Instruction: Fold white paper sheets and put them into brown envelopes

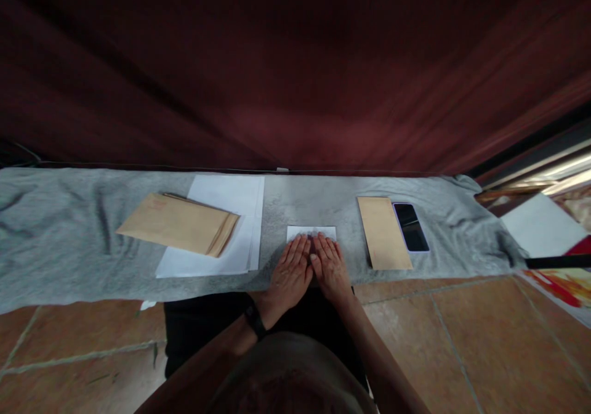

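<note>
A small folded white sheet [311, 233] lies on the grey cloth [69, 229] in front of me. My left hand [290, 272] and my right hand [329, 267] rest side by side on the sheet's near part, fingers stretched flat and pressing down. Only the sheet's far edge shows beyond my fingertips. A black band sits on my left wrist. To the left, a stack of brown envelopes [178, 223] lies on a pile of white paper [231, 207]. To the right lies a single brown envelope [383, 232].
A dark phone [410, 227] lies face up beside the single envelope. A dark red curtain [295, 69] hangs behind the cloth. Brown floor tiles [462, 340] stretch on the near side. At the far right lie a white sheet [542, 226] and colourful printed material [563, 284].
</note>
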Tool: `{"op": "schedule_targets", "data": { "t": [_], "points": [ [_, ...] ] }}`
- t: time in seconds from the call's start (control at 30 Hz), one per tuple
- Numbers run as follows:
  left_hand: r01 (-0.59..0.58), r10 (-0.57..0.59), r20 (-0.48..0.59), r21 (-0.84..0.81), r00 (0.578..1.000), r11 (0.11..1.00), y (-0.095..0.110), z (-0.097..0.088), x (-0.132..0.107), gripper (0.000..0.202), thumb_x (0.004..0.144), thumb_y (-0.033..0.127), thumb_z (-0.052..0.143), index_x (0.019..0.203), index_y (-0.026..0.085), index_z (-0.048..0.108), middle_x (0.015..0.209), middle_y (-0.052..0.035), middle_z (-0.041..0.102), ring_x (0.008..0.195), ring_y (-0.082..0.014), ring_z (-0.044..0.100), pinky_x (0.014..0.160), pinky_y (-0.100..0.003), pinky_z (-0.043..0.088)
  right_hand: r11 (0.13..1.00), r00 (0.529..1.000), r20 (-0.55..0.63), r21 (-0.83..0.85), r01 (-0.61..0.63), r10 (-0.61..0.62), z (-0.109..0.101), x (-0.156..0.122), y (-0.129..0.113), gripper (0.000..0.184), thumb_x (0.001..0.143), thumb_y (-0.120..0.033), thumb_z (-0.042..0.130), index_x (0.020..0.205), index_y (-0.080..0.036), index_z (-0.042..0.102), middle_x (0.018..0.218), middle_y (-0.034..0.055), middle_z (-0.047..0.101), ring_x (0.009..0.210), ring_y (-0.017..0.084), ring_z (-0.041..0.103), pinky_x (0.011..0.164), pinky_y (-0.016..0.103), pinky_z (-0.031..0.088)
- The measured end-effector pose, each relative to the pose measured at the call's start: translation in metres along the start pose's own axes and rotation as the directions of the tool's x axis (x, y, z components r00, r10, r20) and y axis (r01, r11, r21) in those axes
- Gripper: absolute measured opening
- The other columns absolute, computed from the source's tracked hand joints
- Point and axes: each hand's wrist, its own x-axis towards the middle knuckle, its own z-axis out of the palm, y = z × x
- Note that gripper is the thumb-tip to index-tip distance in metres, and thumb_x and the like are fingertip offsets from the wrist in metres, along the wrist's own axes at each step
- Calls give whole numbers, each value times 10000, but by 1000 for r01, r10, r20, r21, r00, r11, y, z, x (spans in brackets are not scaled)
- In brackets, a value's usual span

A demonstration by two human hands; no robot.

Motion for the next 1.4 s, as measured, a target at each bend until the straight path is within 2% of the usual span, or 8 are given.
{"op": "schedule_targets", "data": {
  "t": [0.13,0.27,0.4,0.77,1.07,1.23,1.4],
  "points": [
    [1,-2,17,28,1000,1000,-6,8,15,564,1012,230,320,1544,45,345,1621,-149,343,1538,-246,229,1268,-445,225,999,1000,19,-35,-23,23,7,14,-1,507,1080,-340,284,1521,-144,438,1572,108,444,1479,250,372,1225,474,262],
    [36,-38,30,68,999,997,-13,11,20,562,1011,237,319,1531,29,366,1620,-167,337,1535,-263,237,1263,-453,229,998,1000,-7,-61,-17,17,13,19,3,509,1071,-354,342,1521,-135,436,1566,123,449,1465,265,393,1220,475,250],
    [74,-76,19,94,997,993,-17,10,19,568,1011,272,339,1518,19,382,1611,-179,351,1533,-273,238,1262,-456,227,995,998,-60,-95,-31,26,16,19,8,528,1066,-341,355,1543,-118,390,1565,142,443,1464,274,393,1214,487,249],
    [137,-134,-31,124,991,983,-25,12,12,616,999,279,378,1535,-18,320,1612,-221,311,1537,-289,215,1254,-468,244,983,991,-113,-160,-87,69,15,12,29,578,1073,-389,332,1581,-113,307,1569,158,430,1461,278,400,1212,489,260],
    [168,-165,-33,106,986,980,-27,11,7,619,1001,288,382,1540,-7,320,1621,-203,301,1539,-288,211,1262,-469,222,976,985,-148,-188,-114,87,12,2,42,561,1076,-388,339,1560,-104,354,1557,173,446,1447,285,421,1206,495,287],
    [177,-175,-32,98,984,979,-28,11,7,616,1003,298,377,1543,8,323,1619,-191,317,1540,-280,210,1261,-469,223,984,980,-167,-124,-125,104,12,-3,51,572,1074,-367,328,1590,-127,276,1582,176,412,1474,287,376,1190,514,335],
    [172,-169,-49,87,984,981,-29,14,6,620,1003,307,381,1546,13,320,1623,-190,311,1542,-281,203,1263,-471,213,985,952,-255,27,-170,171,13,-4,71,607,1056,-340,367,1599,-121,209,1620,212,317,1499,305,318,1147,556,405]
  ]
}}
